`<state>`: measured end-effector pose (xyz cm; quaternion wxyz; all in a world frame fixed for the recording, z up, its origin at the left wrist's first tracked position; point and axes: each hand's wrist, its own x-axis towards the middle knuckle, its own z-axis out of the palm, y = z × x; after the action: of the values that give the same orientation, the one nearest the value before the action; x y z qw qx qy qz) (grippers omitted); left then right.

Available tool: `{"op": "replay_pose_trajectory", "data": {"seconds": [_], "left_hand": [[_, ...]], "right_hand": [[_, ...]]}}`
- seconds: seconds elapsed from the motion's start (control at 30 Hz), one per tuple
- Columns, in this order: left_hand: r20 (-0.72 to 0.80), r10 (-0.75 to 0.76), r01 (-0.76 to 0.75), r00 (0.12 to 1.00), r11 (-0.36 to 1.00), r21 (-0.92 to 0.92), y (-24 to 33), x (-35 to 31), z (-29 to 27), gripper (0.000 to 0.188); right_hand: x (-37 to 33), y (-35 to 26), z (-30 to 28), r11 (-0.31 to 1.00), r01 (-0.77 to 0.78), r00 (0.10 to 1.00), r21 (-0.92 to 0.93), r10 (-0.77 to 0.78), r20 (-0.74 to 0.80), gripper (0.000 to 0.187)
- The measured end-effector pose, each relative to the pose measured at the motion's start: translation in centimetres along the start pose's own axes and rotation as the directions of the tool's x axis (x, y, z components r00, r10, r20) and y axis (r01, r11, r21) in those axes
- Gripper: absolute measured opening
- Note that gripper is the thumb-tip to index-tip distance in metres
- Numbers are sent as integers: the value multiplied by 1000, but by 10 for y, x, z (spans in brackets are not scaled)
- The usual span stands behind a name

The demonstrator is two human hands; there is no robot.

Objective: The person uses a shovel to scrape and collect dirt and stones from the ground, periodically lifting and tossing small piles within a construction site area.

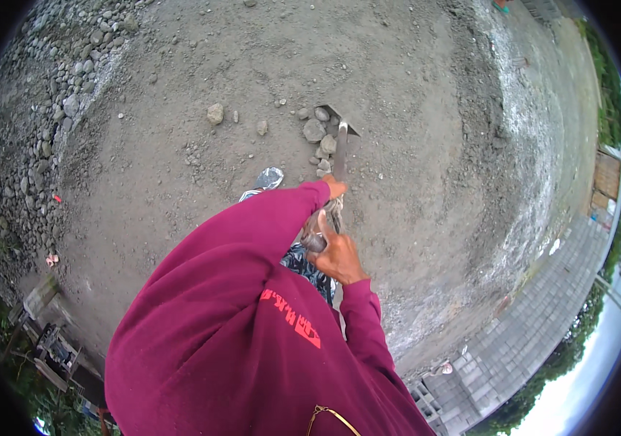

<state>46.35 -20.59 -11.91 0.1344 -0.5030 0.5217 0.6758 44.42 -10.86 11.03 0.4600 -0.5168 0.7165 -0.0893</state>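
A hoe (pixel 340 156) with a wooden handle and a thin metal blade reaches out ahead of me, its blade down on the grey dirt. My left hand (pixel 335 187) is wrapped round the handle partway along; the sleeve hides some of it. Closer to my body, my right hand (pixel 339 256) grips near the handle's thick butt end, its index finger stretched along the wood. Grey stones (pixel 314 131) of mixed size lie bunched against the blade's left side and trail back toward my left hand.
Loose stones (pixel 214 113) dot the dirt left of the hoe. A bed of gravel (pixel 42 138) runs along the far left. My shoe (pixel 270 178) stands left of the handle. A grey block wall (pixel 514 356) borders the right side.
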Motion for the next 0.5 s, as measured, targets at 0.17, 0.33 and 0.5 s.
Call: {"op": "replay_pose_trajectory", "data": {"seconds": [0.17, 0.33, 0.5], "left_hand": [[-92, 6, 4, 996, 994, 110, 23, -55, 62, 61], [109, -122, 133, 987, 987, -94, 51, -41, 60, 55], [92, -95, 120, 991, 936, -331, 74, -15, 114, 44]], "right_hand": [[-65, 29, -14, 991, 65, 992, 117, -52, -117, 83], [-58, 46, -56, 986, 153, 980, 63, -144, -135, 82], [-75, 84, -100, 988, 124, 980, 93, -107, -166, 78]]}}
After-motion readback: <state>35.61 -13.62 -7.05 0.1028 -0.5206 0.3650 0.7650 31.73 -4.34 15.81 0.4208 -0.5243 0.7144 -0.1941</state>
